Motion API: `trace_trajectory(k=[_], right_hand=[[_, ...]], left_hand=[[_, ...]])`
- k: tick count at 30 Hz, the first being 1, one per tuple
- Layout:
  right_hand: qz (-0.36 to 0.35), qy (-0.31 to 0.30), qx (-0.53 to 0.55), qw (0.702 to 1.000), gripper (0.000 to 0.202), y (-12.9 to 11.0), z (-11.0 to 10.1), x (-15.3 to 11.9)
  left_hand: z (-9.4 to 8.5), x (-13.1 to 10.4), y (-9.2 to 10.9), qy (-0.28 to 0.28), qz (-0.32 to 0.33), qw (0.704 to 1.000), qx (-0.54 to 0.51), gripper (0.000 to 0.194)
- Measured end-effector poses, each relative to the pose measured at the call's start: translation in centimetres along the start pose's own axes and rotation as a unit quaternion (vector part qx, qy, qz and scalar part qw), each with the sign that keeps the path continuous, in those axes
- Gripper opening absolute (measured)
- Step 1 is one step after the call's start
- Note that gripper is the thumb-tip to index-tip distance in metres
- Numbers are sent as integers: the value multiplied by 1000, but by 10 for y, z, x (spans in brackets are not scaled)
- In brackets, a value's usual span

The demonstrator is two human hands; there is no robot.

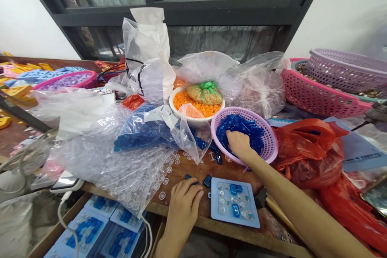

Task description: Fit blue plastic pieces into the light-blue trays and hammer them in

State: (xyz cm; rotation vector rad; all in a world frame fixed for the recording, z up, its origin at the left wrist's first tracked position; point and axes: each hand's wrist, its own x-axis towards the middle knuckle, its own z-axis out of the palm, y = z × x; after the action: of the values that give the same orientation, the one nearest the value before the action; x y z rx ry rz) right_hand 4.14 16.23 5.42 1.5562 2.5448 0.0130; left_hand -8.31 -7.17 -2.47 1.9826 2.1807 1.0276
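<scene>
My right hand (238,145) reaches into a small purple basket (269,151) full of dark blue plastic pieces (244,127), fingers curled among them. My left hand (183,205) rests on the wooden table (193,169) near its front edge, fingers bent over a small blue piece (189,177). Another loose blue piece (207,180) lies just right of that hand. A light blue square board (235,202) with two blue pieces set in it lies between my hands. A clear bag of blue pieces (145,131) sits behind my left hand.
A white bowl of orange pieces (196,105) stands behind, with crumpled clear bags (250,84) around it. Pink and purple baskets (329,84) stack at the right, red bags (311,149) beside them. Finished light blue boards (99,225) lie in a drawer below left.
</scene>
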Motion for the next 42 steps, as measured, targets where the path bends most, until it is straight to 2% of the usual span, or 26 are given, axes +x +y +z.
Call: trace_trajectory(k=[6, 13, 17, 21, 24, 27, 29, 31, 33, 34, 36, 39, 42], right_hand=[[-12, -11, 6, 1000, 33, 2, -1, -1], [-19, -32, 41, 998, 32, 10, 3, 7], [-10, -41, 86, 995, 25, 16, 7, 7], [-21, -14, 176, 984, 18, 29, 8, 7], [-40, 29, 266, 963, 13, 43, 3, -2], [-74, 43, 364, 928, 11, 52, -4, -32], [-110, 6, 422, 900, 15, 52, -8, -60], [-151, -75, 459, 872, 15, 48, -11, -89], [-175, -155, 479, 846, 14, 43, -13, -111], [-180, -184, 488, 834, 13, 40, -12, -118], [-175, -207, 508, 818, 17, 37, -7, -125], [-150, -182, 539, 809, 29, 34, 7, -123], [-143, -149, 546, 812, 22, 29, 23, -122]], left_hand=[[1, -5, -5, -22, 8, 1000, 1, 22], [0, -8, 0, 0, -26, 1000, -9, 27], [0, -7, 3, 12, -14, 1000, -19, 28], [0, -4, 1, 24, -11, 999, -32, 25], [1, 0, 0, 29, -21, 998, -59, 20], [-1, 10, 9, 55, -31, 992, -108, 19], [-4, 19, 20, 77, -27, 987, -136, 19], [-7, 29, 33, 86, 9, 985, -150, 31], [-8, 37, 44, 65, 84, 981, -162, 39], [-8, 39, 49, 46, 123, 977, -171, 37], [-3, 38, 56, 18, 152, 968, -198, 28], [12, 21, 58, -5, 82, 970, -229, 24], [25, -3, 55, -67, 41, 969, -234, 39]])
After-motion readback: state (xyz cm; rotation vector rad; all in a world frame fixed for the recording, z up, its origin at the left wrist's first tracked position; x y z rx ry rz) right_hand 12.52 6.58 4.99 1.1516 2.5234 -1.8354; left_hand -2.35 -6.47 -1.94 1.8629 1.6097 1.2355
